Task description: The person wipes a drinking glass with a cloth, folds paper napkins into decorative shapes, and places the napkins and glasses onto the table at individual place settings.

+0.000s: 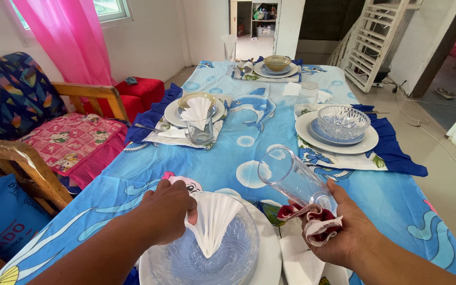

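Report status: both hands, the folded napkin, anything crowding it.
Left hand pinching white fan-folded napkin over glass bowl. Right hand gripping clear tall glass in a red-white cloth. Nothing crowding the napkin.

napkin [213,221] in near bowl [238,253], tilted glass [294,177] to its right

Clear glossy tumbler [293,177] — matt paper napkin [215,221]

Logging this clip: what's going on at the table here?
A person stands at a table laid with a blue tablecloth. The left hand pinches a fan-folded white napkin in a clear glass bowl. The right hand holds a tall clear glass, tilted, with a red-and-white cloth.
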